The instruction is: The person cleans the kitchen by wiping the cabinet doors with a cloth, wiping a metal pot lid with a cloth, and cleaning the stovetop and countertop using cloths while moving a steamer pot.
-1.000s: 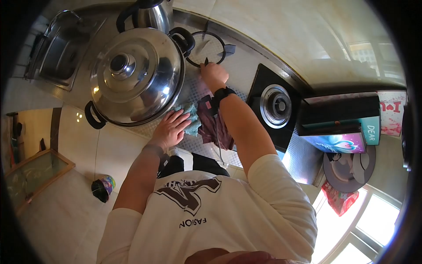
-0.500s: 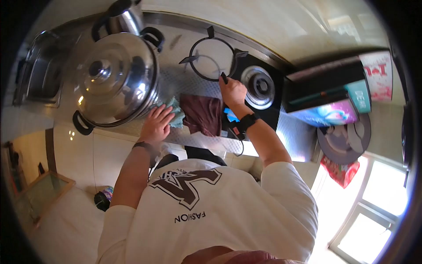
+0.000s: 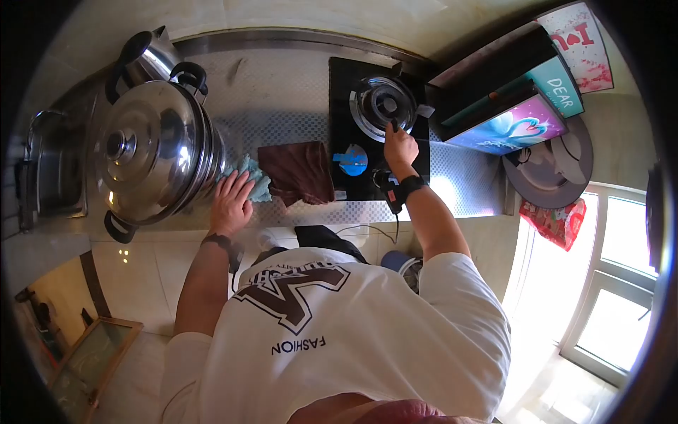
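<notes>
Fingers spread, my left hand (image 3: pixel 232 203) rests on a light teal cloth (image 3: pixel 256 180) beside the large lidded steel pot (image 3: pixel 152 152). My right hand (image 3: pixel 400 148) grips a prong of the black pot stand (image 3: pixel 397 68), which is over the round metal burner (image 3: pixel 383 106) of the black cooktop (image 3: pixel 341 92). A folded brown cloth (image 3: pixel 296 172) lies on the counter between my hands, its right edge at the cooktop. A blue sticker (image 3: pixel 351 160) shows on the cooktop near my right hand.
A steel kettle (image 3: pixel 157 60) stands behind the pot, and a sink (image 3: pixel 63 162) is at the far left. Upright boxes (image 3: pixel 508 127) stand right of the cooktop, with a grey round tray (image 3: pixel 551 173) and red bag (image 3: pixel 554 222) beyond. A cable (image 3: pixel 367 227) hangs near the counter's front.
The right hand has carried the pot stand from the counter behind the pot rightward to the burner. My left hand stays on the teal cloth. The view has turned and shifted right.
</notes>
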`<action>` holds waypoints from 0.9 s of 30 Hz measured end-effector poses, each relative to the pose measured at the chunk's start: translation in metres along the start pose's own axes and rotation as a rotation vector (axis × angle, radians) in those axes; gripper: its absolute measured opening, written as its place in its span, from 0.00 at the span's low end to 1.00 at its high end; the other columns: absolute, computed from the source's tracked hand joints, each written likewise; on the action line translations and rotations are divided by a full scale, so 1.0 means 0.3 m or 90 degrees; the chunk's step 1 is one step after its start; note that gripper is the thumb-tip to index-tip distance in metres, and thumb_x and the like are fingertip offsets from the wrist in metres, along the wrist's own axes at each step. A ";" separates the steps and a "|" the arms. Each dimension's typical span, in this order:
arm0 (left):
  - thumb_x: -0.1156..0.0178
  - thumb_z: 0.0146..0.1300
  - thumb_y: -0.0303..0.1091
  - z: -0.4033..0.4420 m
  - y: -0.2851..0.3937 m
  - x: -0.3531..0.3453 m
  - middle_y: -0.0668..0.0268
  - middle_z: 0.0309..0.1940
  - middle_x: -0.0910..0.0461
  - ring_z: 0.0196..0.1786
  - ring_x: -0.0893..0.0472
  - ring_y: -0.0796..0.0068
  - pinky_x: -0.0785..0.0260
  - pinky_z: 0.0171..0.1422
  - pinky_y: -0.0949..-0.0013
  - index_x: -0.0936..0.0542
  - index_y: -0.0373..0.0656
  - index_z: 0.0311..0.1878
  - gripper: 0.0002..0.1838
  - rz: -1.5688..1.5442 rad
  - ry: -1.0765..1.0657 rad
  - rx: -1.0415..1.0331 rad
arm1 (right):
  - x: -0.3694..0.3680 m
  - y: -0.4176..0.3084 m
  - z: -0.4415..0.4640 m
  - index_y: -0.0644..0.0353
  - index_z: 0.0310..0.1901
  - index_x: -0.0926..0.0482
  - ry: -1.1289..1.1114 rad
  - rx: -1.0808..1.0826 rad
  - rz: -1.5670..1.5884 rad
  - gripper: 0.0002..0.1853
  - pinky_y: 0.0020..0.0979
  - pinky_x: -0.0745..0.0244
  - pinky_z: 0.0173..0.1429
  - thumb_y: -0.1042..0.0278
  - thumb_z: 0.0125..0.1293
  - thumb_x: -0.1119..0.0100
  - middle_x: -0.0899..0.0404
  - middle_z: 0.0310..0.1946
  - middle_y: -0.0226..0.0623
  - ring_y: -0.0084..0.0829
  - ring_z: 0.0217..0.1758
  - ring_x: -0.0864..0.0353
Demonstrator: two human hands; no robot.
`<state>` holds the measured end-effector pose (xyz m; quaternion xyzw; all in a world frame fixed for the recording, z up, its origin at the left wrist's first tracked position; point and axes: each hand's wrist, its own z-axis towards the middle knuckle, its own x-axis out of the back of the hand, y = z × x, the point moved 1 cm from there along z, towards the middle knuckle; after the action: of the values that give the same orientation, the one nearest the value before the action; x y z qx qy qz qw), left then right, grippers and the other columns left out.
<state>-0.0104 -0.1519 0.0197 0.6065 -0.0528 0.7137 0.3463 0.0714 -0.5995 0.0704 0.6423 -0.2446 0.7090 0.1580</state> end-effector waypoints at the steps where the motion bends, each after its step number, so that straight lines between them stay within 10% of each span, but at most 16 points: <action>1: 0.39 0.54 0.28 0.001 -0.001 -0.003 0.64 0.68 0.26 0.73 0.31 0.56 0.42 0.77 0.47 0.20 0.47 0.61 0.26 0.001 -0.001 -0.002 | -0.012 0.011 0.008 0.58 0.36 0.12 0.000 -0.002 0.002 0.30 0.49 0.18 0.49 0.39 0.73 0.53 0.13 0.35 0.53 0.54 0.42 0.12; 27: 0.39 0.56 0.29 0.000 -0.003 -0.001 0.65 0.70 0.27 0.74 0.32 0.58 0.43 0.78 0.49 0.21 0.47 0.60 0.25 0.012 -0.012 0.005 | -0.064 0.079 0.014 0.59 0.44 0.13 -0.112 0.000 -0.034 0.31 0.49 0.19 0.54 0.36 0.73 0.53 0.13 0.41 0.54 0.54 0.48 0.13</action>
<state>-0.0100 -0.1514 0.0191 0.6142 -0.0587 0.7113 0.3367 0.0646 -0.6198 0.0482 0.7084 -0.2403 0.6454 0.1546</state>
